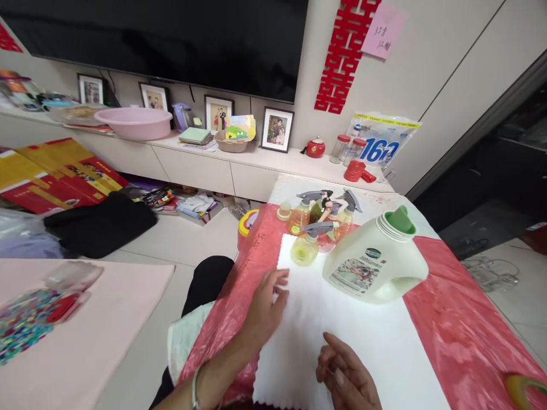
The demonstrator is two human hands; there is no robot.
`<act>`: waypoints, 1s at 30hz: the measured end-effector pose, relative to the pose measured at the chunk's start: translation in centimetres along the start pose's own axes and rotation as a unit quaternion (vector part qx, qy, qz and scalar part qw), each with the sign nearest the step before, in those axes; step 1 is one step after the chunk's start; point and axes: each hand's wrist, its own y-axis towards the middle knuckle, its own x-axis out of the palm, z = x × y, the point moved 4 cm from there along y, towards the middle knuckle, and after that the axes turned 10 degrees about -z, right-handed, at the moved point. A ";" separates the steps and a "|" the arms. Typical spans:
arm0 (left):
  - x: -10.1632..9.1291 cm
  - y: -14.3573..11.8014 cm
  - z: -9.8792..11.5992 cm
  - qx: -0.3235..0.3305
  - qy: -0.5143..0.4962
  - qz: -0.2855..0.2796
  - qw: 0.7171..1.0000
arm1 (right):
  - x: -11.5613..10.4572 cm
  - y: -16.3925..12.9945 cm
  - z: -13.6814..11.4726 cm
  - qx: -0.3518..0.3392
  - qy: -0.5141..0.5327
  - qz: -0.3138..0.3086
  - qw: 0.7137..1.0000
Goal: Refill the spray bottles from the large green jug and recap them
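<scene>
My left hand [268, 304] hovers over the white sheet [307, 319], holding nothing, its fingers loosely bent and apart. My right hand [345, 373] is lower and to the right, fingers half curled with gaps between them and nothing visible in it. Beyond the left hand stands a small clear spray bottle [305, 252] with yellowish liquid and a grey trigger head. A large pale green detergent jug [354, 270] stands upright to the right, its green mouth uncapped. Behind are several more spray bottles [298, 221] grouped together, partly hiding one another.
A red plastic cover [453, 302] lies under the sheet. A tape roll [527, 390] sits at the lower right edge. To the left, a pink table [123, 319] bears colourful small pieces. Behind, a low cabinet [183, 162] holds picture frames, a pink basin [134, 122] and jars.
</scene>
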 end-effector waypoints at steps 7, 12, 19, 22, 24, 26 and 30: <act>1.8 -4.5 0.2 -0.065 -0.093 -0.078 0.990 | 0.1 2.2 1.0 0.030 -0.028 -0.002 0.999; 1.1 -4.6 1.8 -0.079 -0.163 -0.072 0.981 | 2.1 3.6 -0.1 -0.032 -0.098 -0.010 0.995; 0.6 -5.4 4.1 0.007 -0.196 -0.062 0.979 | 5.0 3.7 -3.8 -0.129 -0.146 -0.053 0.979; 1.1 -5.6 4.0 0.051 -0.171 -0.075 0.981 | 5.1 3.3 -3.1 -0.151 -0.165 -0.043 0.974; 1.7 -5.5 3.1 0.046 -0.157 -0.076 0.984 | 4.9 3.4 -1.8 -0.139 -0.186 -0.037 0.972; 2.3 -5.3 1.9 0.012 -0.147 -0.069 0.987 | 4.6 3.5 -0.5 -0.115 -0.212 -0.035 0.970; 3.3 -5.2 0.2 -0.051 -0.129 -0.075 0.988 | 4.1 3.6 0.3 -0.089 -0.260 -0.022 0.961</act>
